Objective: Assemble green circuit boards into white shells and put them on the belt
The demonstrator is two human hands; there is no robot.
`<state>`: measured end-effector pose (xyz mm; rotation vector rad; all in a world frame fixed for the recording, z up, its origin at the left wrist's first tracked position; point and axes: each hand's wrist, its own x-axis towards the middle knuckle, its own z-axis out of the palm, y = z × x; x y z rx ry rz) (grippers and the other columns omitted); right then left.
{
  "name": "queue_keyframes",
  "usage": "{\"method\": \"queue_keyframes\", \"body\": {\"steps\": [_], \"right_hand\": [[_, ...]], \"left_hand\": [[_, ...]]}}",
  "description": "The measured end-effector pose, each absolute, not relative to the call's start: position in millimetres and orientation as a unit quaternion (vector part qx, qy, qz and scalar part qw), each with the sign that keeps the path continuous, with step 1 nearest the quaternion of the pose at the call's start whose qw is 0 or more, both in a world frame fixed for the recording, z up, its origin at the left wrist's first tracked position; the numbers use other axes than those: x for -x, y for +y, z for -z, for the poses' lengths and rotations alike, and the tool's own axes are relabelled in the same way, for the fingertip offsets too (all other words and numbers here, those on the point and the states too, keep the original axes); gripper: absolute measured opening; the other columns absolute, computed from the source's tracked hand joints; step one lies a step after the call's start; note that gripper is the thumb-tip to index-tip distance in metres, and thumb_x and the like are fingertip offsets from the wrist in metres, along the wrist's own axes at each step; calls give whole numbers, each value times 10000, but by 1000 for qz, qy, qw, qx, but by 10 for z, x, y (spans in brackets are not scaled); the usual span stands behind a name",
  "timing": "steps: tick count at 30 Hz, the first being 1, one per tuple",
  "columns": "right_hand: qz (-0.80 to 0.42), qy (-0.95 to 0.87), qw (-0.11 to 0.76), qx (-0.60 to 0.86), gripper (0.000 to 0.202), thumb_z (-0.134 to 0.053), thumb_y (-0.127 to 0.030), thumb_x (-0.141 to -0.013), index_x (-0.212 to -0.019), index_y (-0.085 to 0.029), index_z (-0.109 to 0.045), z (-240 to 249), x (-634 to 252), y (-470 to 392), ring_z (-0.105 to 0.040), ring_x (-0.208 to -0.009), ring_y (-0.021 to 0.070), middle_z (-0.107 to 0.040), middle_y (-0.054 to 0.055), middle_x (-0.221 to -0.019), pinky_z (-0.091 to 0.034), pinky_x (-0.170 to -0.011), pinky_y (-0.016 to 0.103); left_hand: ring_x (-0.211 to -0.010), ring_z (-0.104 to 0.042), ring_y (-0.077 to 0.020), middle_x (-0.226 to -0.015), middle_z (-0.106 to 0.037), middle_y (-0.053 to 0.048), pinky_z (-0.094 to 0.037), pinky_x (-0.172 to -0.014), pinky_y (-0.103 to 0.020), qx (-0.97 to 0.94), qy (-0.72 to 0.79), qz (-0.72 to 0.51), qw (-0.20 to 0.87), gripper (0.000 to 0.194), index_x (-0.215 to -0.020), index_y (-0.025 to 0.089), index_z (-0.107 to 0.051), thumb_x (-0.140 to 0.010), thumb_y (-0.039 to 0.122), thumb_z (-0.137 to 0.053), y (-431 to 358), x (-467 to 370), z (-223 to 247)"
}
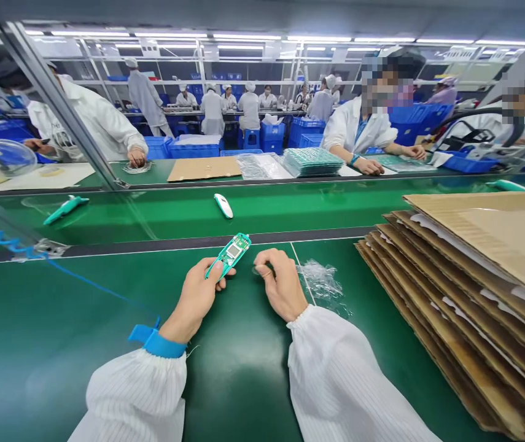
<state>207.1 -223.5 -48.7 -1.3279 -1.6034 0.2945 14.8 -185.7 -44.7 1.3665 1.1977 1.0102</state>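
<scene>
Left hand: pinching teal-cased circuit board | right hand: fingertips pressed together, contents unclear | step: apparently handling it face-up | next: likely needs steady edge grip

Plastic film, apparently, lies between the right hand and cardboard.

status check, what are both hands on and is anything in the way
Left hand holding teal device, circuit board exposed. Right hand close by, fingertips pinched, any contents unclear. Crumpled clear film beside right hand.
</scene>
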Motion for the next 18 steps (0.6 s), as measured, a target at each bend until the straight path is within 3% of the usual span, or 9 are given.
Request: {"method": "queue_keyframes", "body": {"steps": [2,5,8,11,15,18], "right_hand": [[-120,-615,498,599,145,-487,-251,-984,-851,-232,-543,511,-2153,-2200,-571,-835,212,-656,13,-856,-352,-789,358],[-58,-578,415,700,132,-492,-242,-943,-829,-228,-559,573,-2294,-2155,-540,-831,243,-644,38,-831,-303,-736,364],[-26,-586,345,733,140,-512,-215,-912,-803,-224,-600,622,-2395,-2140,-529,-862,252,-647,57,-872,-269,-724,366],[-40,-591,360,721,112,-518,-202,-918,-867,-226,-615,640,-2469,-2123,-550,-848,225,-653,38,-882,-290,-737,357],[-9,-556,342,757,88,-554,-175,-909,-919,-222,-628,619,-2545,-2109,-558,-904,262,-666,74,-913,-306,-739,367],[17,-551,311,774,86,-614,-184,-912,-975,-233,-645,587,-2552,-2183,-565,-971,286,-678,108,-1054,-350,-753,380]], "left_hand": [[-751,-585,-165,-1065,-743,-115,-465,-751,-329,-523,452,-437,575,490,-1094,176,-665,-809,571,-714,-1887,-166,415],[-908,-630,-192,-1132,-728,-110,-463,-865,-339,-528,408,-421,614,423,-1084,193,-685,-816,513,-749,-1961,-207,376],[-976,-635,-204,-1135,-723,-95,-444,-851,-329,-551,412,-398,607,342,-1063,217,-698,-860,491,-714,-2012,-238,385],[-959,-637,-197,-1130,-725,-88,-443,-827,-326,-552,418,-399,601,331,-1063,221,-687,-866,486,-711,-2005,-255,434],[-927,-652,-211,-1128,-737,-97,-475,-864,-349,-544,422,-410,598,443,-1063,207,-689,-782,540,-772,-1971,-253,468],[-985,-666,-261,-1198,-738,-101,-502,-920,-396,-544,459,-397,579,603,-1091,226,-703,-677,652,-812,-1933,-232,477]]}}
